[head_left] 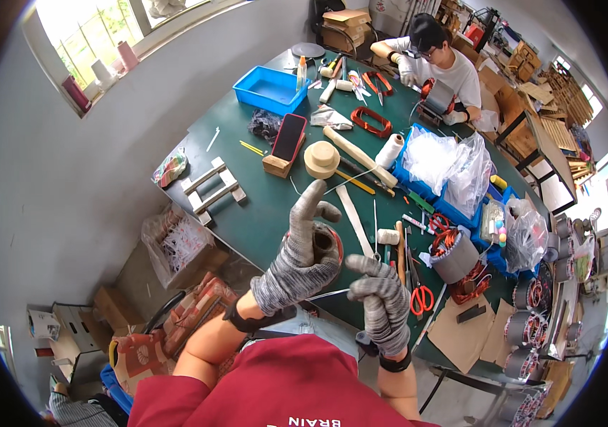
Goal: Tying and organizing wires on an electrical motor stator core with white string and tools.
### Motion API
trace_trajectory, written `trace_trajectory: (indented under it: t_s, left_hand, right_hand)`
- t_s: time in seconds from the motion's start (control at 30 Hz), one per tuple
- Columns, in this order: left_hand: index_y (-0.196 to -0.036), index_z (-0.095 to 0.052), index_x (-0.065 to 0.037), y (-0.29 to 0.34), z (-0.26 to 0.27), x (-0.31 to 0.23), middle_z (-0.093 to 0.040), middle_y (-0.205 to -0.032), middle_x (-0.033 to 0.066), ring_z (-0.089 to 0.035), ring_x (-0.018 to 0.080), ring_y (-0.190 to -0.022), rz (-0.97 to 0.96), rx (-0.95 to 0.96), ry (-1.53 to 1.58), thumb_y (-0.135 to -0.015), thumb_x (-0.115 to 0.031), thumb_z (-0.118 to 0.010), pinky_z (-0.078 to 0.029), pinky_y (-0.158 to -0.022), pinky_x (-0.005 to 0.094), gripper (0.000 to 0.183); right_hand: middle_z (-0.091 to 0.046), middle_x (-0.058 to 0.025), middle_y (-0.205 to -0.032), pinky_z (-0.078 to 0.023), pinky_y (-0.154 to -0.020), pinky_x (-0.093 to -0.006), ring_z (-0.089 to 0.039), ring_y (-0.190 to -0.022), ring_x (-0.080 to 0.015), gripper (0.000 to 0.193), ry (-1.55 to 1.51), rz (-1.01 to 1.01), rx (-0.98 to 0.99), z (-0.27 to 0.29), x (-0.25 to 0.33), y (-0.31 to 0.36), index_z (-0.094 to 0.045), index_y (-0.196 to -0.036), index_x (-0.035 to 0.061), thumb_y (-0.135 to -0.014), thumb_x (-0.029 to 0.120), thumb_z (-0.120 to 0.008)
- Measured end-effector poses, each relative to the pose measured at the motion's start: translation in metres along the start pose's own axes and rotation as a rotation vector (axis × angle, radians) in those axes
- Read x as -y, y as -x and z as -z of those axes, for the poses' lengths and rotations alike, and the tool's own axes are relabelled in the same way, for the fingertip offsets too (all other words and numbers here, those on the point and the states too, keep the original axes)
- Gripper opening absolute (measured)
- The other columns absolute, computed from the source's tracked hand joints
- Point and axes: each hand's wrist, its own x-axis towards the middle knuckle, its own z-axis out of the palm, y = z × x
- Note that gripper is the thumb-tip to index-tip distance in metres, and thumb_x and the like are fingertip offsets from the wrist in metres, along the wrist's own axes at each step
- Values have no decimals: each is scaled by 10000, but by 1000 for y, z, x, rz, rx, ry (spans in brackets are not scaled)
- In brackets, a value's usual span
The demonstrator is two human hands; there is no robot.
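My left hand (297, 252), in a grey knit glove, is closed around a hollow round part (327, 244) with a dark inside and a reddish edge. Its index finger points up, and the palm hides most of the part. A thin white cord (352, 179) loops behind the fingertips toward a white thread spool (391, 150). Lower and to the right, my right hand (382, 306), gloved too, has its fingers curled in a pinch. From them a taut white cord (329, 293) runs left below the left hand. Beyond my hands lies a pale flat wooden strip (353, 219).
On the green table (247, 213) are a blue tray (268, 91), a phone (289, 137) on a wooden stand, a wooden frame (213, 189), and red-handled scissors (422, 300). A grey stator (455, 260) and blue bins (421, 167) stand right. Across the table, a person (453, 71) handles another stator.
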Motion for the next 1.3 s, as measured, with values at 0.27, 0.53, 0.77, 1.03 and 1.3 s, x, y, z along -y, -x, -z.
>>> trace_trajectory:
  t_s: [0.27,0.53,0.77,1.03,1.3]
  left_hand:
    - [-1464,-154,-34,-8,16,-1,-455,-1167,124,-543,197,-989,-102,505,-206,-819,-201,-728,-465,-869,333,879]
    - [-1328,-365,-35,-17,13,-17,-469,-1093,86,-565,136,-1017,19,574,-49,-860,-97,-659,-495,-822,286,557]
    - [-1073,-571,-66,4,-23,-1,-504,-1167,102,-530,150,-1017,247,122,430,-781,-72,-681,-435,-894,307,312]
    - [-885,-579,-40,-5,-34,-1,-578,-1023,74,-539,125,-947,238,98,461,-817,-57,-635,-446,-867,290,90]
    - [-1160,-525,-12,36,-42,31,-554,-1176,80,-522,141,-1070,494,240,930,-910,-257,-568,-409,-957,306,352]
  right_hand:
    - [-581,-162,-1176,-523,-809,-401,-625,-971,-337,202,271,100,368,13,4,-27,-594,-991,90,-795,55,-628]
    - [-577,-135,-1095,-487,-820,-345,-606,-910,-233,171,-700,-426,-7,9,-22,7,-610,-959,3,-919,157,-547]
    - [-611,-143,-1042,-528,-640,-317,-626,-836,-232,261,-1006,-420,-69,-8,-27,21,-581,-900,33,-892,291,-612]
    - [-591,-78,-966,-510,-599,-306,-610,-674,-203,240,-1225,-568,-207,-20,-41,42,-577,-885,14,-865,245,-635]
    - [-549,-199,-1190,-509,-856,-323,-608,-951,-229,350,-1152,-619,-433,-36,-30,11,-464,-1165,-1,-892,211,-515]
